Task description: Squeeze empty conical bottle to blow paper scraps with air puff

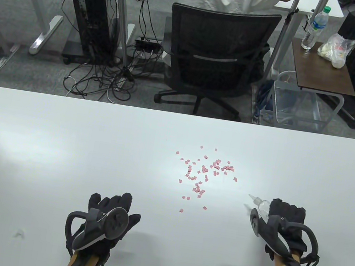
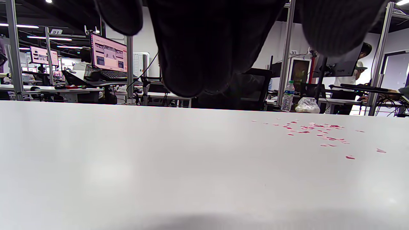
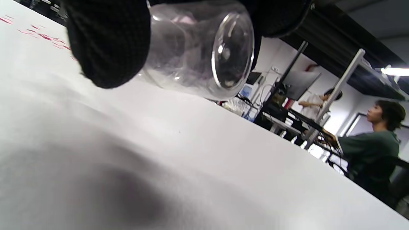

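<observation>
Nearest us, our left hand (image 1: 108, 220) is resting open and empty on the white worktop (image 1: 58, 154) while our right hand (image 1: 281, 225) is gripping the clear conical bottle (image 1: 262, 205), nozzle aiming toward the pink paper scraps (image 1: 206, 173) farther out, seemingly ready to squeeze.

On the desk (image 1: 60, 140) there were one clear conical bottle (image 1: 262, 205), two gloved hands, left hand (image 1: 108, 220) and right hand (image 1: 285, 222), and several dozen pink paper scraps (image 1: 204, 173), too many for exact count.
</observation>
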### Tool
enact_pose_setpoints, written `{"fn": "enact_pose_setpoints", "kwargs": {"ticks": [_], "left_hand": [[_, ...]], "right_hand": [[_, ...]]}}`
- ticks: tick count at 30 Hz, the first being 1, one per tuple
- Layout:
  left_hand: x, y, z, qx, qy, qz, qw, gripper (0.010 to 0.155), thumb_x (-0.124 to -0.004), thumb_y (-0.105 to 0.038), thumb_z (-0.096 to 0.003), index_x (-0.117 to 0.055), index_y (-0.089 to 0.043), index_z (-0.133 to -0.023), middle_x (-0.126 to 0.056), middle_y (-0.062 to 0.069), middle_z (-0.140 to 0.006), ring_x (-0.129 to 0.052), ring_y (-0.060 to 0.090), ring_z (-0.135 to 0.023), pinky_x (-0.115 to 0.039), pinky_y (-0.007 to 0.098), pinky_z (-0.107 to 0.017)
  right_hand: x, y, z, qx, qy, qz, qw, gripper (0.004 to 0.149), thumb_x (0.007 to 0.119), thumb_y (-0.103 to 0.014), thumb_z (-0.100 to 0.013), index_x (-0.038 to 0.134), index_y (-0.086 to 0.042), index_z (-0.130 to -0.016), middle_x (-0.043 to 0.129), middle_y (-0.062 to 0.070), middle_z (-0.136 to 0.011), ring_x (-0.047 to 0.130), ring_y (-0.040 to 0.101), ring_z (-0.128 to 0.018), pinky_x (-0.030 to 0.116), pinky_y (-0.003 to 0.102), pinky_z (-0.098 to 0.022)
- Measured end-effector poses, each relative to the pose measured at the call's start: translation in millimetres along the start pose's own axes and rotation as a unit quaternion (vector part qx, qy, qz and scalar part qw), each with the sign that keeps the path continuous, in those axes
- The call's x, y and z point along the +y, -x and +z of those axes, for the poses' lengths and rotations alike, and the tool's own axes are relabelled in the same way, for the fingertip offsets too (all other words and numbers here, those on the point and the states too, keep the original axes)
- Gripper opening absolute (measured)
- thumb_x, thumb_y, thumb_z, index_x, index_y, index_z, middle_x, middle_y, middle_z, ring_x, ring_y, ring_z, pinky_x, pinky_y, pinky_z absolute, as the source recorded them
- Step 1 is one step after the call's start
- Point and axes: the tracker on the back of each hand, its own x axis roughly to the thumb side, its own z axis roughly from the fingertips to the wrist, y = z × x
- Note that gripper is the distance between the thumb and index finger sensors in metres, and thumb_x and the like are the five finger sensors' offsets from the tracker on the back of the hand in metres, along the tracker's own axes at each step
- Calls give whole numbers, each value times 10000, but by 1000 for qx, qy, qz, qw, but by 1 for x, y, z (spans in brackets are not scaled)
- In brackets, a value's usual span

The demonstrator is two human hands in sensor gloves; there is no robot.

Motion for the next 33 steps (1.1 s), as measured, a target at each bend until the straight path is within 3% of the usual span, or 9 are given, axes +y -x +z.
{"fn": "enact_pose_setpoints", "kwargs": {"ticks": [5, 6, 11, 14, 21, 24, 26, 29, 33], "left_hand": [[0, 0, 0, 0, 0, 1, 1000, 732, -742, -640, -530, -669, -217, -1123, -832, 82, -1067, -917, 287, -927, -465, 622, -810], [-1, 0, 0, 0, 2, 0, 1000, 732, -741, -639, -531, -668, -215, -1124, -830, 81, -1068, -917, 288, -926, -465, 622, -810], [-1, 0, 0, 1, 2, -1, 1000, 731, -741, -639, -531, -668, -216, -1123, -830, 81, -1068, -917, 288, -927, -463, 623, -810], [-1, 0, 0, 1, 0, -1, 1000, 732, -743, -638, -530, -669, -216, -1123, -832, 82, -1066, -917, 286, -927, -466, 621, -811], [0, 0, 0, -1, -2, 1, 1000, 729, -743, -637, -531, -670, -217, -1123, -832, 82, -1067, -917, 288, -926, -464, 623, -810], [0, 0, 0, -1, -4, 1, 1000, 729, -743, -637, -530, -671, -216, -1122, -832, 83, -1066, -917, 288, -926, -465, 622, -810], [0, 0, 0, -1, -3, 1, 1000, 731, -743, -637, -531, -668, -216, -1124, -833, 83, -1066, -917, 287, -926, -466, 622, -810], [0, 0, 0, 0, -4, 0, 1000, 732, -742, -638, -532, -666, -217, -1126, -831, 82, -1068, -916, 288, -928, -463, 623, -811], [0, 0, 0, 0, -4, 1, 1000, 730, -743, -637, -531, -670, -216, -1122, -831, 82, -1067, -916, 287, -928, -465, 622, -811]], "right_hand": [[3, 2, -1, 8, 0, 31, 999, 615, 940, -399, -385, 851, -158, -943, 982, 90, -839, 971, 287, -756, 718, 532, -714], [5, 2, -1, -1, -24, 29, 999, 615, 937, -405, -389, 848, -162, -947, 982, 89, -842, 973, 283, -759, 718, 527, -719], [4, 3, 1, -17, -9, -32, 999, 685, 948, -421, -383, 795, -155, -996, 928, 107, -913, 924, 317, -819, 668, 560, -739], [-1, 0, 4, -40, 31, -26, 998, 610, 936, -387, -385, 840, -149, -938, 966, 103, -833, 960, 292, -749, 703, 535, -731], [-8, -17, 10, -128, 33, -50, 990, 701, 952, -413, -375, 761, -193, -1012, 895, 77, -955, 893, 301, -873, 641, 562, -762], [-11, -24, 13, -151, 52, -29, 987, 618, 945, -395, -368, 826, -205, -944, 958, 59, -865, 953, 266, -792, 692, 529, -746], [-13, -26, 12, -142, 64, -23, 988, 625, 938, -410, -371, 826, -198, -947, 962, 61, -860, 960, 262, -784, 701, 527, -740], [-13, -22, 8, -110, 36, -20, 993, 703, 931, -456, -385, 766, -188, -1013, 911, 77, -939, 916, 288, -847, 658, 557, -754], [-11, -15, 3, -65, 27, -6, 998, 697, 930, -434, -392, 770, -161, -1013, 910, 105, -933, 913, 315, -837, 653, 577, -745]]}}
